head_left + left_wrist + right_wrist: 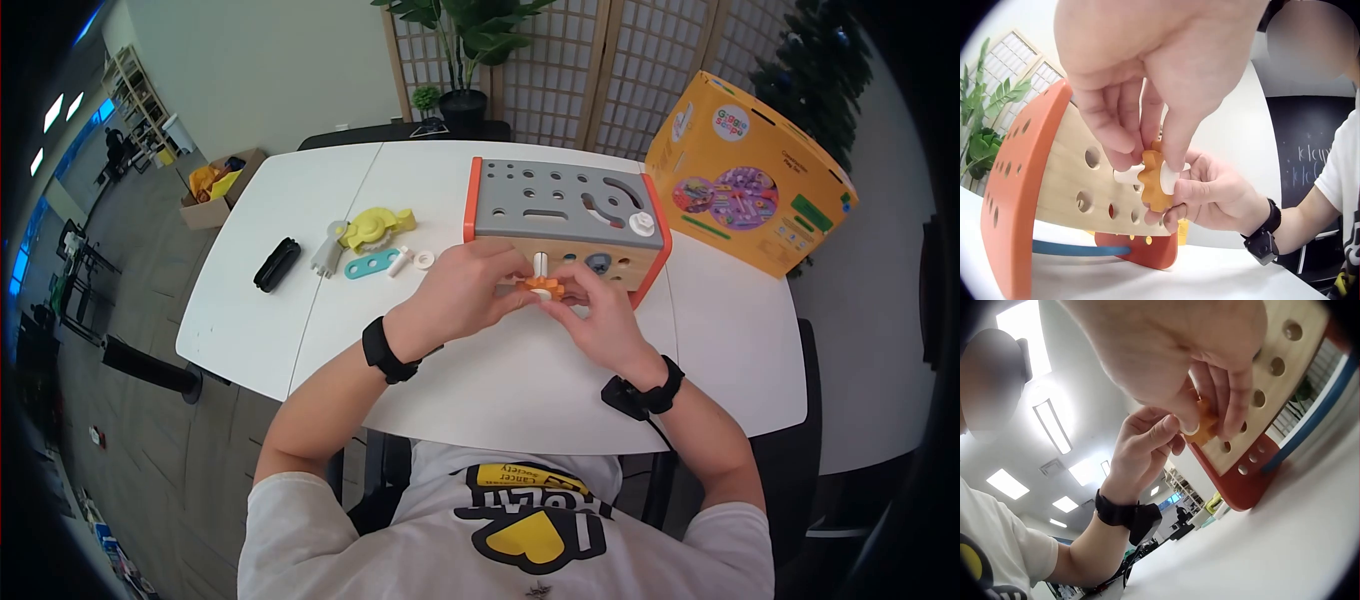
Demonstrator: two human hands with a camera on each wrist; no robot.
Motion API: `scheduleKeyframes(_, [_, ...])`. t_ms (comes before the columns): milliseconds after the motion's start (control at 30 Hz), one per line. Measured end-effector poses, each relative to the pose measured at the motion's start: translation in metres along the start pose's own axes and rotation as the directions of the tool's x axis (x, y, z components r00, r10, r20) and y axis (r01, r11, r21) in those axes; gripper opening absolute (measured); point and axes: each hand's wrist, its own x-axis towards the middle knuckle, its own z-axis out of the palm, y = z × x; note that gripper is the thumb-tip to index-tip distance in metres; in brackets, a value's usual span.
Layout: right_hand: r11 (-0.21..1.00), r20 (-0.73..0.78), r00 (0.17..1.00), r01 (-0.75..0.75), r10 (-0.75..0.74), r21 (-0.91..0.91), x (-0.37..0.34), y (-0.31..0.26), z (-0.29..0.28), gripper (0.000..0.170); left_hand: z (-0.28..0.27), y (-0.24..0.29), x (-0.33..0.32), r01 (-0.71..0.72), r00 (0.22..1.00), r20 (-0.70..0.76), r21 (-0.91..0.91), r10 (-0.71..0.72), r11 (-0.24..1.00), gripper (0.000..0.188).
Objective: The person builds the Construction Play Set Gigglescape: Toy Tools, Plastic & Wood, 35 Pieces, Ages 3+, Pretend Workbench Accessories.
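Orange gear: we see the orange toothed plastic gear (pixel 544 286) with a white round-headed plastic peg (pixel 1127 175) through it, held up in front of the wooden side of the toy box, toward the tabletop's far edge.
Left hand: our left hand (pixel 456 293) pinches the gear and peg, its fingers and thumb clamped about them from above in the left wrist view.
Right hand: our right hand (pixel 606 325) grips the gear from the other side, fingers curled at its teeth and thumb by the peg's white head.
Toy box: a grey-topped box with orange ends and a holed pale wooden side (pixel 570 195) stands right of the middle, near the far edge; a white knob (pixel 641 223) sits on its top.
Left of the box: on the white tabletop (pixel 480 390) we have a yellow and grey plastic toy tool (pixel 375 228), a teal holed strip (pixel 371 264), a short white peg (pixel 400 262) and a white ring (pixel 424 260).
Nearer the left edge: a black oblong case (pixel 277 265).
Beyond the far right corner: a printed orange-yellow carton (pixel 750 175).
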Motion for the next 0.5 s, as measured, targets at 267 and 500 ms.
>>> scheduleKeyframes(267, [0.997, -0.002, 0.999, -0.036, 0.036, -0.069, 0.005, -0.004, -0.004, 0.03, -0.01, -0.002, 0.025, -0.17, 0.984, -0.018, 0.222, 0.178, 0.96, 0.063])
scheduleKeyframes(500, [0.993, -0.017, 0.997, -0.077, 0.076, -0.091, 0.013, -0.004, -0.006, 0.029, -0.01, -0.009, 0.039, -0.191, 0.98, 0.105, 0.237, 0.17, 0.952, 0.069])
